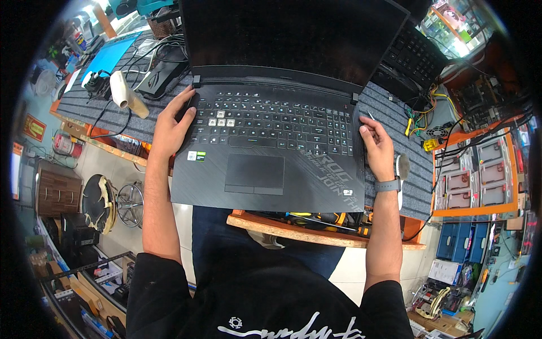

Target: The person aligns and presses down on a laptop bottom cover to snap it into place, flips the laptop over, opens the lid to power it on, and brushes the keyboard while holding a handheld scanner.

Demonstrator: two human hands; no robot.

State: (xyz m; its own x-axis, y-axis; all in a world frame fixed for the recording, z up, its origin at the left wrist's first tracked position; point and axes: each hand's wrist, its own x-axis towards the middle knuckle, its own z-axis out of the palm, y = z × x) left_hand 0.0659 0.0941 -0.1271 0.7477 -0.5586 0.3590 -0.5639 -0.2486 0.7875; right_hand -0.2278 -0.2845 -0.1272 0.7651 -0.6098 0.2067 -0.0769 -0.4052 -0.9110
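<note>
A large black open laptop (255, 174) lies before me, its dark screen (288, 39) tilted up at the far side. Several pale keys stand out at the left of its keyboard. My left hand (171, 127) grips the laptop's left edge near the hinge, thumb on top and fingers along the side. At the right edge, my right hand (378, 148) curls its fingers around the side, with the thumb close to the keyboard deck. A small silvery tip (370, 114) shows beside the right index finger; I cannot make out what it is. The fingers' undersides are hidden.
An open wooden drawer (322, 233) with tools sits below the laptop's front edge. On the striped mat (415, 186) are a white handheld tool (125, 96), a black power adapter (164, 78) and tangled cables. A black keyboard (415, 53) and parts case (474, 181) stand right.
</note>
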